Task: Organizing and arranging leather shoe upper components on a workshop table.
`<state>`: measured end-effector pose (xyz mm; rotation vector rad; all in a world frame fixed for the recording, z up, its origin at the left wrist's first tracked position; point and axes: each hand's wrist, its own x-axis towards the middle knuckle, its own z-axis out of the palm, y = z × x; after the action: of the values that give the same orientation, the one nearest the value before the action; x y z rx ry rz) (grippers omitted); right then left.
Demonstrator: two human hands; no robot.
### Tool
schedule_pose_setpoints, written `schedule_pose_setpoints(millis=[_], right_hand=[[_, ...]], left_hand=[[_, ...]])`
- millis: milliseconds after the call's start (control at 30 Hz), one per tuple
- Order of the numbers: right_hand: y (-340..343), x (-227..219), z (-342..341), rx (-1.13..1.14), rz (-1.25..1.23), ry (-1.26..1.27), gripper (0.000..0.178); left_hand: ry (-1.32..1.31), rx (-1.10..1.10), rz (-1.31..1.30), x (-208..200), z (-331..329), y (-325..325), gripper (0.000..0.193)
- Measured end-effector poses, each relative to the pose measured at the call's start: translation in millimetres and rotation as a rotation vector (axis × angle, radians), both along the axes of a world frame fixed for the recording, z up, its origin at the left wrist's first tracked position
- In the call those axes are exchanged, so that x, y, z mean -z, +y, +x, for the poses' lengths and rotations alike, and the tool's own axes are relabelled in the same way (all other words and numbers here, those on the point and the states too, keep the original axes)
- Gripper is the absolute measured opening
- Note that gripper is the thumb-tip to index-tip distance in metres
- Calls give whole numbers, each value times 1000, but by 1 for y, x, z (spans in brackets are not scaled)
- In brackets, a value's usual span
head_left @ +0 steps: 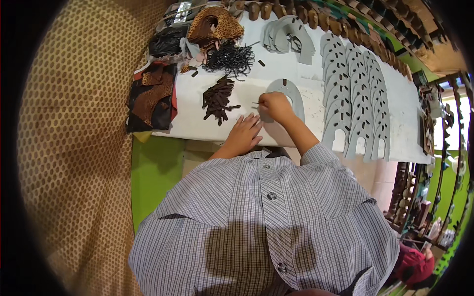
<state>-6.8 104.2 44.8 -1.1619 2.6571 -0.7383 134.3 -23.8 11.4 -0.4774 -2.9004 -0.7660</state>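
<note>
My right hand [277, 107] is closed on a thin dark stick-like tool [256, 102], its tip pointing left; the rest is hidden in my fingers. Beside and partly under that hand lies a grey U-shaped piece [295, 94] with a small dark brown strip [285, 83] at its top. My left hand [244, 132] rests at the table's near edge with its fingers stretched out and nothing visible in them. Just beyond it, to the left, is a loose pile of dark brown strips [219, 98].
Overlapping rows of grey U-shaped pieces with dark strips [338, 93] cover the table's right side. A grey stack [286, 37] lies farther back. Black cord-like strands [229, 59] and leopard-print pieces [215, 24] sit at the left. Wooden shoe forms [313, 19] line the far edge.
</note>
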Motion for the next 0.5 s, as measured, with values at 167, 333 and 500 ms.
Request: schedule_pose_setpoints(millis=[167,333,500], right_hand=[[57,14,-13,190,-163,133,16],[83,22,-25,455,-161,211,15],[89,31,-27,391,-58,473,16]], left_hand=[[20,12,19,2,-21,3,45],[-5,-45,42,-5,-50,3,43],[38,-133,64,-12,-89,5,41]])
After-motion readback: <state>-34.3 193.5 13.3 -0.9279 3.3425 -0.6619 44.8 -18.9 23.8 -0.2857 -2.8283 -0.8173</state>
